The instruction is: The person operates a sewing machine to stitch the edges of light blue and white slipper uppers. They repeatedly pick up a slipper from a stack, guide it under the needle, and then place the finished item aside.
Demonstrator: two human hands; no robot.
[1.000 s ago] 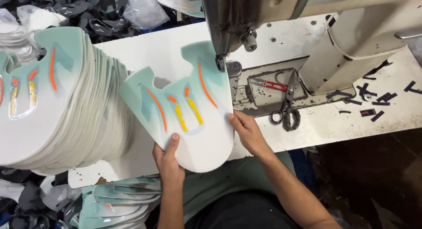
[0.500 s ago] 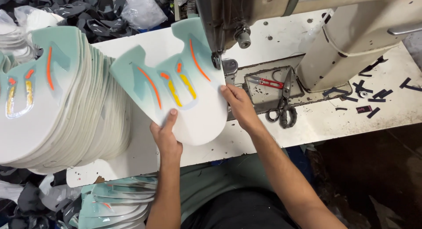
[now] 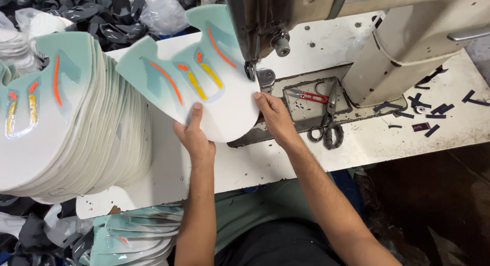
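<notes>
A mint-and-white shoe panel [image 3: 204, 87] is being held flat on the desk [image 3: 306, 154], its right edge lying under the head of the sewing machine [image 3: 316, 6], beside the presser foot [image 3: 251, 69]. The left hand [image 3: 193, 136] is gripping the panel's lower edge, thumb laid on top and fingers hidden beneath. The right hand [image 3: 273, 115] is being pressed onto the panel's right edge just below the foot, fingers bent and fingertips down; nothing is enclosed in it.

Progress is judged as early on this piece: the panel is positioned at the needle, but no stitched seam can be made out on it, and whether the needle is down cannot be told. To the left of the machine a tall fanned stack of like panels [image 3: 66, 123] is resting on the desk, and further panels [image 3: 132, 235] are lying below the desk's near edge; which pile is finished cannot be determined.

To the right of the presser foot, red-handled thread snips [image 3: 306, 96] and black-handled scissors [image 3: 329, 118] are lying on the machine bed. Further right of the machine, small dark rectangular tags [image 3: 426, 110] are scattered on the desk; one carries a reddish mark too small to be described. Behind the machine to the left, clear plastic bags [image 3: 163, 11] are lying among heaps of dark cut pieces [image 3: 87, 6]. No signs are seen.
</notes>
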